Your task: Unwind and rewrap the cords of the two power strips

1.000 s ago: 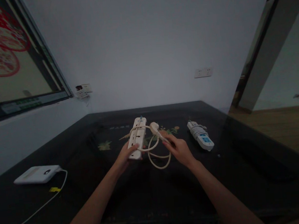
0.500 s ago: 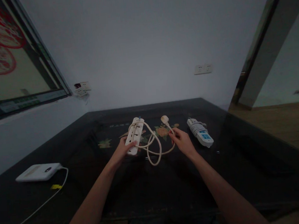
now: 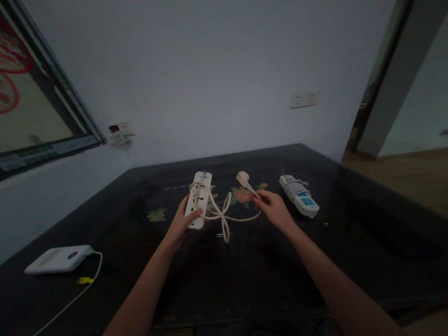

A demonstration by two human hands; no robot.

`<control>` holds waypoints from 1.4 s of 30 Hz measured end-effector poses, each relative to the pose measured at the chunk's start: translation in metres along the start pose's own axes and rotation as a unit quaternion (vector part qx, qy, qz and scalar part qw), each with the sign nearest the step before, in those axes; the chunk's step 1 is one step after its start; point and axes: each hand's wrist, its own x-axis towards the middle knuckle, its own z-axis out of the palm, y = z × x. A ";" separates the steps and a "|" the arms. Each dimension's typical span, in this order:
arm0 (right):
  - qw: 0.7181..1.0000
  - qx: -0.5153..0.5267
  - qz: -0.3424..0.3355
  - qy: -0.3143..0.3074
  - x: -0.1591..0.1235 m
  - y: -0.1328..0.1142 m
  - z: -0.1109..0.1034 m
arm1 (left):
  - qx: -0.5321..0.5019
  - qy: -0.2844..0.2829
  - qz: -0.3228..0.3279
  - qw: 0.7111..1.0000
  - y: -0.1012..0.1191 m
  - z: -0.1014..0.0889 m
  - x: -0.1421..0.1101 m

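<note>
A white power strip is tilted up in my left hand, which is closed around its lower left side with the thumb across the front. Its cream cord wraps over the strip, hangs in a twisted loop and runs across to my right hand. Fingers of that hand pinch the cord just below the plug, whose head points up and left. To the right of this hand lies a second power strip with blue sockets, its grey cord wound around it.
On the dark table a white flat device with a thin cable lies at the left, near a yellow scrap. Wall sockets are at the back right, others at the back left beside the window.
The hanging cord loop has narrowed and twisted into a crossing. The plug has shifted slightly left and turned. Both hands keep their hold.
</note>
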 end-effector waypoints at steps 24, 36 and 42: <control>0.983 -0.019 -0.047 -0.174 -0.021 -0.019 0.031 | 0.103 -0.019 0.111 0.988 0.004 0.014 -0.012; 0.996 0.056 -0.056 -0.040 -0.030 -0.039 0.041 | 0.130 0.023 0.127 0.983 -0.011 0.022 -0.009; 0.978 -0.128 -0.155 -0.048 -0.037 -0.049 0.042 | 0.120 0.006 0.141 0.983 -0.018 0.027 -0.012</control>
